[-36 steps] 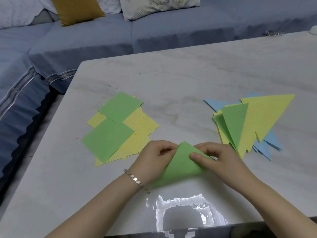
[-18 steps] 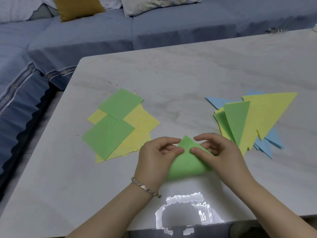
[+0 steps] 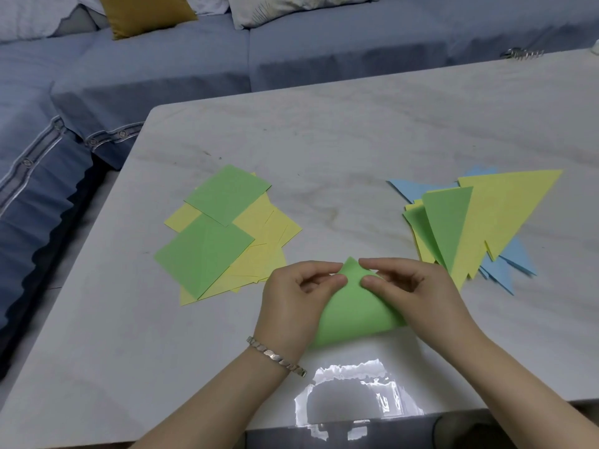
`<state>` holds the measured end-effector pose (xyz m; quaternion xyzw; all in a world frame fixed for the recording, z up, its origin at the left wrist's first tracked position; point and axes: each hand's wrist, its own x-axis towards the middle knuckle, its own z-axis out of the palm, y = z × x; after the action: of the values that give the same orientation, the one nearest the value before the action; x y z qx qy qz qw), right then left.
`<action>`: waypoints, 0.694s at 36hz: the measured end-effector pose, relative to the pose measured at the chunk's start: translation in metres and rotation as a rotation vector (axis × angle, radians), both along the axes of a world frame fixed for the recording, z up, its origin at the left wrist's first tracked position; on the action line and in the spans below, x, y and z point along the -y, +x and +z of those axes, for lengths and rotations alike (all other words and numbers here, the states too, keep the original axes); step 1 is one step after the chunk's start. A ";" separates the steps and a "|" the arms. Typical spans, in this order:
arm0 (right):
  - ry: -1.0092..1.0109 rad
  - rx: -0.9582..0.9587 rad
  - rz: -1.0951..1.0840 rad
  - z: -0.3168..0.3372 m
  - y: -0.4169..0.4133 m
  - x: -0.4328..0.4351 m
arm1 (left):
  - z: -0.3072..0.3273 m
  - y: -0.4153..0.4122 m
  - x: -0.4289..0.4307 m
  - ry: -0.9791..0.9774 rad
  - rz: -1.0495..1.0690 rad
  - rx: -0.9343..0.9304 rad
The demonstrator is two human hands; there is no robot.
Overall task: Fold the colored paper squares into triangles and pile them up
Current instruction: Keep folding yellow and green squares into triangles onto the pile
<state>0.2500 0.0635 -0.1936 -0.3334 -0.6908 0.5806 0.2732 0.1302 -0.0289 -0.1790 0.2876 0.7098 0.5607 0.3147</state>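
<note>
- Head view shows a blue sofa point(image 3: 324, 53) along the far and left sides of the scene.
- In front of the sofa stands a pale marble table point(image 3: 356, 131); its near edge carries a bright reflection of light.
- One mustard cushion point(image 3: 146, 11) leans on the sofa at the top left, partly cut by the frame.
- The squares point(image 3: 223, 234) lie flat on the left part of the table, a loose heap of green and yellow sheets that overlap each other.
- The triangles point(image 3: 486, 222) lie on the right part of the table, well apart from the squares: blue ones at the bottom, yellow and green ones over them, fanned out.
- The green sheet point(image 3: 353, 312) is between the two heaps, near the front edge, bent over itself with its free corner pointing away from the person.
- The left hand point(image 3: 291, 303) pinches this corner from the left with thumb and forefinger.
- The right hand point(image 3: 418, 293) pinches the same corner from the right, so the fingertips of both hands nearly meet.
- A metal bracelet point(image 3: 275, 354) sits on the left wrist.
</note>
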 end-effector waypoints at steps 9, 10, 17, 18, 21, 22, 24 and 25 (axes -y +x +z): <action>0.047 0.000 0.029 0.004 0.000 -0.003 | -0.001 0.001 0.001 0.011 -0.005 -0.005; 0.047 -0.001 0.032 0.004 0.001 -0.003 | -0.001 0.001 0.001 0.006 -0.002 -0.005; 0.088 0.024 0.059 0.002 -0.001 -0.005 | -0.003 -0.007 -0.005 -0.043 -0.026 0.005; 0.104 0.032 0.071 0.002 -0.002 -0.005 | -0.003 -0.009 -0.008 -0.054 -0.043 -0.005; 0.173 0.073 0.090 -0.002 -0.005 -0.008 | -0.005 -0.019 -0.018 -0.092 -0.121 -0.034; 0.199 0.102 0.089 -0.005 -0.007 -0.011 | -0.007 -0.023 -0.022 -0.113 -0.144 -0.050; 0.253 0.167 0.089 -0.011 -0.013 -0.019 | -0.013 -0.029 -0.032 -0.156 -0.165 -0.086; 0.297 0.208 0.082 -0.014 -0.017 -0.023 | -0.017 -0.032 -0.037 -0.169 -0.162 -0.106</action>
<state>0.2333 0.0863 -0.2071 -0.3192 -0.8063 0.4454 0.2227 0.0987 0.0081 -0.1964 0.3456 0.7446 0.4556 0.3443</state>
